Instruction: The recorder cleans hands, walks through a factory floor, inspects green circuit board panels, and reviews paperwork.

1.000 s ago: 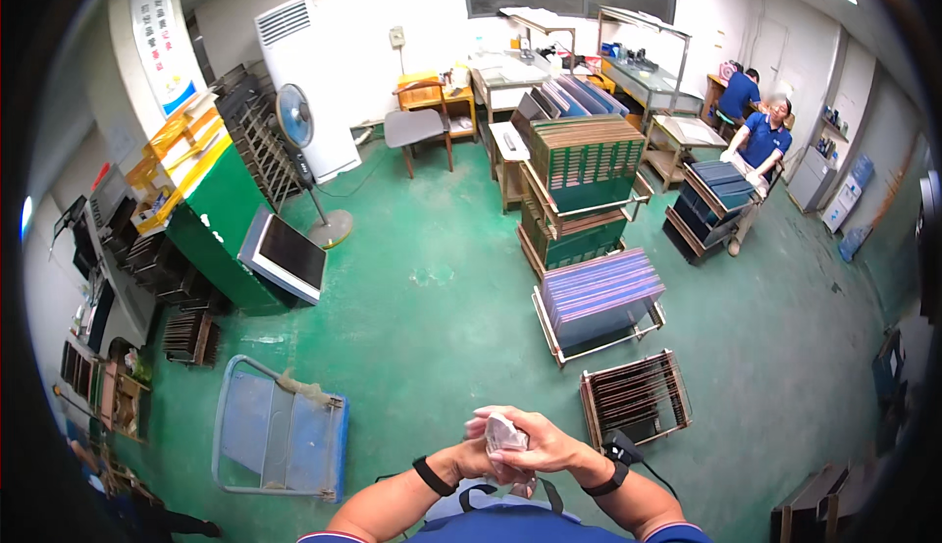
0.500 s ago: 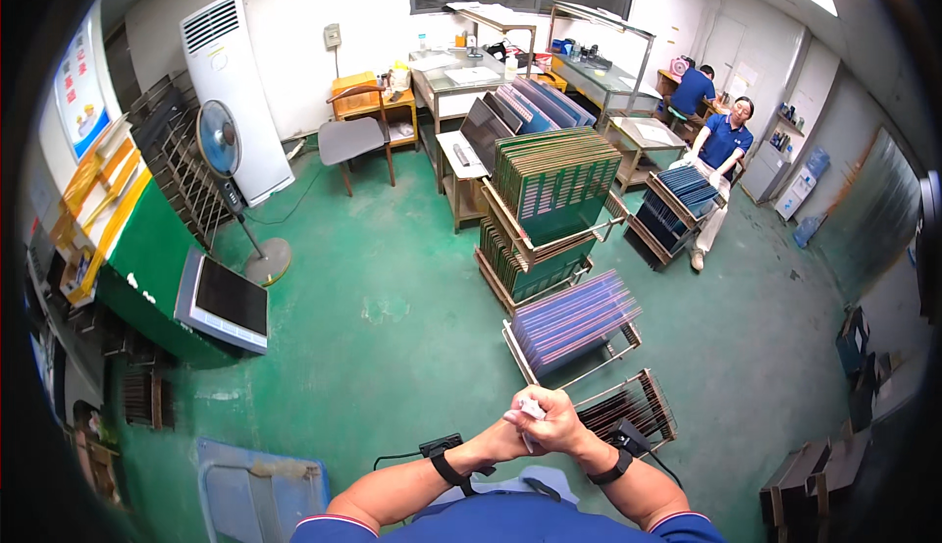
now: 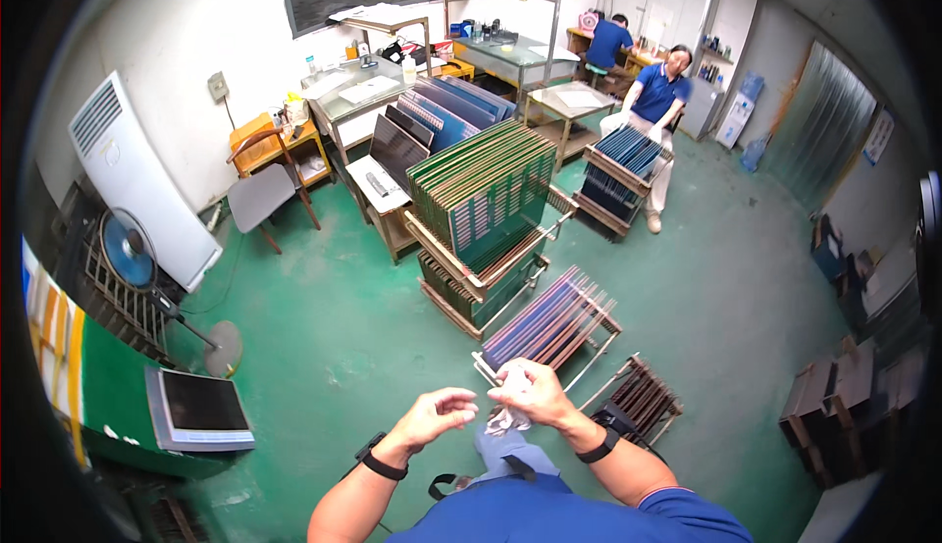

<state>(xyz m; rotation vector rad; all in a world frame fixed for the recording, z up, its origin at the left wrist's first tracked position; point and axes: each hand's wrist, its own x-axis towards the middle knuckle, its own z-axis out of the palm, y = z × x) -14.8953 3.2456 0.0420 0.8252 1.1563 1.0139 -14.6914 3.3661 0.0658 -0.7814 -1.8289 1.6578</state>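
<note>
Grip of left hand [image 3: 432, 419] spread loosely, nothing visible in it, now parted from its partner; the two were clasped together half a second ago. Crumpled whitish wad [image 3: 506, 420] hangs at the right hand [image 3: 540, 398], pinched in its fingers: one hand alone bears it. Beyond, racked purplish panels [image 3: 549, 319].
</note>
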